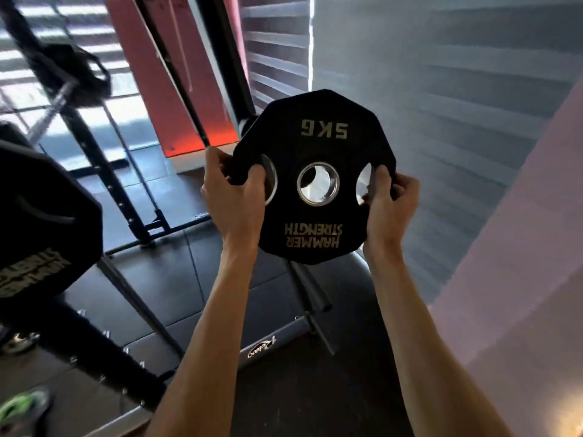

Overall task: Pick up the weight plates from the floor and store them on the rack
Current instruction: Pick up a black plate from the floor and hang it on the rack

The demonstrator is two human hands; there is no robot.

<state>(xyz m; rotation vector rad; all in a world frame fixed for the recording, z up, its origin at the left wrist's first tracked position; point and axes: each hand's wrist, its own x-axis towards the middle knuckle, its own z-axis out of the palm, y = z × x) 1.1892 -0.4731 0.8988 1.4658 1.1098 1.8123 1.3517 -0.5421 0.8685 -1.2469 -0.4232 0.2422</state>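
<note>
While both arms reach up, the left hand (233, 197) and right hand (389, 203) hold a black 5KG weight plate (315, 146) upright, lettering upside down. Fingers (257, 176) of each hand are clamped through the plate's side grip holes; its centre hole sits between them. A bigger plate (41, 222) sits far left, blurred.

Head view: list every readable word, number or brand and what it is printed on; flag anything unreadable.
"5KG", upside down, on the plate held by the left hand and right hand.
"HAMMER STRENGTH", upside down, on the same plate.
Gold lettering on the larger plate at left: blurred, seemingly the same brand, not surely readable.
Script logo on the grey frame bar: too blurred to read.
Red panel lettering at the top edge: cut off, unreadable.
</note>
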